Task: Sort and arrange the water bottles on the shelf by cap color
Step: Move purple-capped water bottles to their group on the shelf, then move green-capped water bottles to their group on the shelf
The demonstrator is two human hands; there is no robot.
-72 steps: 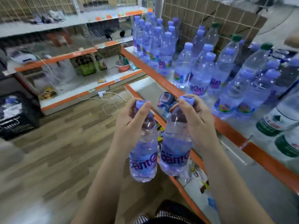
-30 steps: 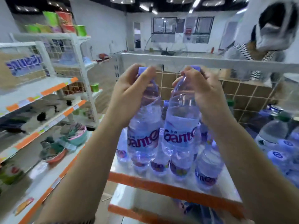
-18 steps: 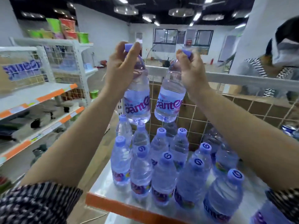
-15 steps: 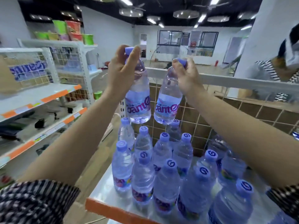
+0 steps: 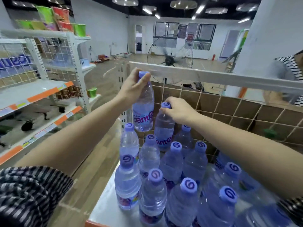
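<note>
Right hand [image 5: 179, 111] atop a rear bottle [image 5: 164, 128], base hidden behind purple-capped bottles [image 5: 173, 159].

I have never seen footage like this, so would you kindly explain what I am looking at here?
There is no machine: a person wears one wide camera on the head, looking forward and down at both bare hands. The left hand grips the raised bottle by its neck, in the air. The right hand grips the cap of the lower bottle at the back of the group; its base is hidden. On the shelf stand more purple-capped bottles, in front of a wire grid.
</note>
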